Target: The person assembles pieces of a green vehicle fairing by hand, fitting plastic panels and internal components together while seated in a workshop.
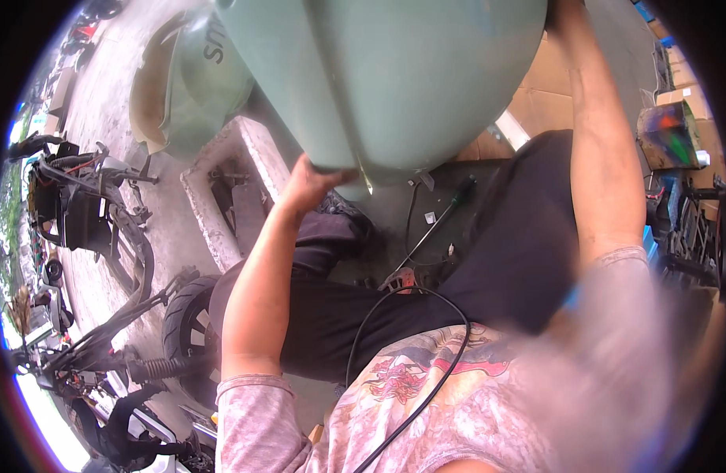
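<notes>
A large pale green body panel, curved and smooth, fills the top middle of the view, raised above my lap. My left hand grips its lower left edge from underneath. My right arm reaches up along the panel's right side, and my right hand sits at the top edge, mostly cut off, seemingly holding the panel's far side. I am seated, with dark trousers below the panel.
A second pale green panel lies on the concrete at upper left beside a rectangular floor pit. Stripped scooter frames and a wheel stand at left. Cardboard and boxes lie right. A black cable crosses my shirt.
</notes>
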Demonstrator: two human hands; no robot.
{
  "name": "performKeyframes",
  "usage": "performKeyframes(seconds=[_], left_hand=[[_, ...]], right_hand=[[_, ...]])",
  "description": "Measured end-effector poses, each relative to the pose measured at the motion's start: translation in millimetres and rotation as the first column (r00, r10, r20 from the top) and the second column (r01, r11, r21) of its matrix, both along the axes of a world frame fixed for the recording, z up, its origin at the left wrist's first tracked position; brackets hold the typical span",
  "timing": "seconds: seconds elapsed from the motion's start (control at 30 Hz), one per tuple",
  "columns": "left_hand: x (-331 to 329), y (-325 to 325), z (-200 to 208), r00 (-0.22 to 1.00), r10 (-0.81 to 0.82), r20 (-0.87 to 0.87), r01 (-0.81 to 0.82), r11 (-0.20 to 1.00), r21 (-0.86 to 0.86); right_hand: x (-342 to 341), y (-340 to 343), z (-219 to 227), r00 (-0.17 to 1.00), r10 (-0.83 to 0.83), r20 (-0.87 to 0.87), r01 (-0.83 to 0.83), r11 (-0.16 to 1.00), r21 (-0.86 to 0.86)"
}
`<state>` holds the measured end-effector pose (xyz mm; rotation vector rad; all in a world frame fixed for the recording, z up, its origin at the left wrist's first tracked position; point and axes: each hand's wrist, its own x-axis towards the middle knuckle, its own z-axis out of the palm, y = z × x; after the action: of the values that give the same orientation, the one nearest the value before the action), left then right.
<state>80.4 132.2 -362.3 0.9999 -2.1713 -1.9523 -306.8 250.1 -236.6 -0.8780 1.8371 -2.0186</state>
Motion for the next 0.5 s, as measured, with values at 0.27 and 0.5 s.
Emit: performKeyframes(seconds=[0.27, 0.5], left_hand=[[-13, 0, -36, 0.993, -0.100, 0.069, 0.097, 0.994, 0.045], [-27, -14, -27, 0.998, -0.007, 0.058, 0.006, 1.000, 0.009]], right_hand=[[4, -6, 6, 0.992, -0.119, 0.048, 0.115, 0.990, 0.079], [-8, -8, 0, 0.993, -0.109, 0.049, 0.105, 0.992, 0.072]])
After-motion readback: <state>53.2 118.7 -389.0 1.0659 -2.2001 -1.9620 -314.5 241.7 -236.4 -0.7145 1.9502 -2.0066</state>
